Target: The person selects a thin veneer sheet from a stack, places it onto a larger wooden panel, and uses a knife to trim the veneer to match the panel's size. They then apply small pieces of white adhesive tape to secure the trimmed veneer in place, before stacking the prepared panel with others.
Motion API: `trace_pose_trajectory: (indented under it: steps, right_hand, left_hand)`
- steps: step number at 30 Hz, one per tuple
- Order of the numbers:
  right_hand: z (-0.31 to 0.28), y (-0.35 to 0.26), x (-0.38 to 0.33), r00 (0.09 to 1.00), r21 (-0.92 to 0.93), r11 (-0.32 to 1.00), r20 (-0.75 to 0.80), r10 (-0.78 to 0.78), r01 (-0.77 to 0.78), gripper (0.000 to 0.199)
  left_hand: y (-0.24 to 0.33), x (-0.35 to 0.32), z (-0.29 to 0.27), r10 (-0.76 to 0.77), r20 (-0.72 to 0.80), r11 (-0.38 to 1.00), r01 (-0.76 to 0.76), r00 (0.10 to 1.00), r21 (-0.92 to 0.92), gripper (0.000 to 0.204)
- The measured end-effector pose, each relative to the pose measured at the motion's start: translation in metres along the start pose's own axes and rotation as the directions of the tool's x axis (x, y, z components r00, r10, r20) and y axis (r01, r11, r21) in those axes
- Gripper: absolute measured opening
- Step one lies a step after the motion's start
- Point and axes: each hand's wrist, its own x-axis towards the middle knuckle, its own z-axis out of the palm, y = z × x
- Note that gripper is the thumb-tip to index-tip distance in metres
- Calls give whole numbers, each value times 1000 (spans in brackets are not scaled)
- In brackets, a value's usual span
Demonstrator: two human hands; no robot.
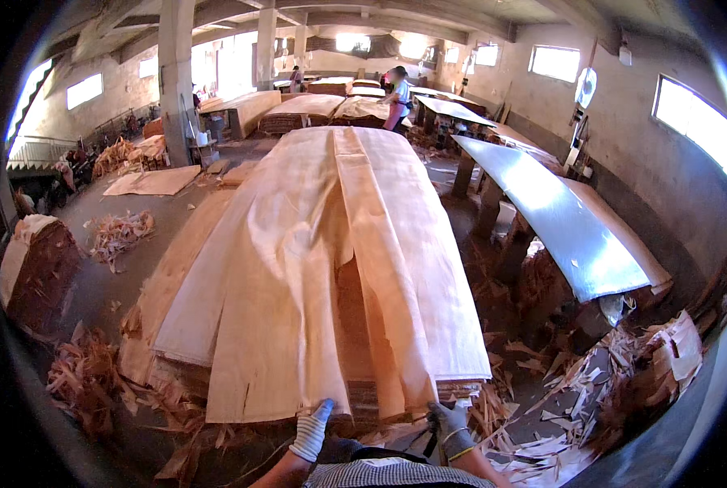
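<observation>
Checked clothing (pixel 396 475) is showing below; the closed left hand (pixel 311 431) is pinching a veneer sheet (pixel 274 342), the right hand (pixel 451 429) a narrow strip (pixel 386 301), by near corners atop the stack (pixel 449 325). Likely light, floppy and splitting easily, both are favouring broad edge grips.

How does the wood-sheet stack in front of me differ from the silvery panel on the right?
The wood-sheet stack is matte tan; the silvery panel is shiny. The stack's top is rippled and gapped; the panel looks smooth. Your left hand and right hand are at the stack's near edge, neither at the panel. Both surfaces run long, away from you.
</observation>
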Motion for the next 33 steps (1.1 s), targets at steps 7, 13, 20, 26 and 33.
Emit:
trace_pose_trajectory:
  steps: [7, 13, 20, 26, 33]
  right_hand:
    - [-116, -15, -19, 999, -61, 998, 40, 35, -32, 15]
    - [-199, -22, -20, 999, -29, 1000, -51, -2, 1, 15]
    - [-277, -47, -1, 977, -32, 997, -198, -79, 74, 14]
    - [-365, -86, 60, 941, -51, 983, -284, -184, 176, 15]
    - [-453, -191, 124, 902, -186, 968, -368, -226, 167, 9]
  left_hand:
    - [-19, -71, 70, -128, 99, 992, 127, 987, 13, 26]
    - [-45, -84, 134, 310, 545, 643, -594, 779, 483, 22]
    - [-89, -67, 222, 159, 802, 526, -737, 576, 425, 26]
    - [-111, -54, 351, 194, 819, 587, -733, 541, 345, 22]
    - [-166, -9, 520, 216, 911, 606, -780, 351, 157, 22]
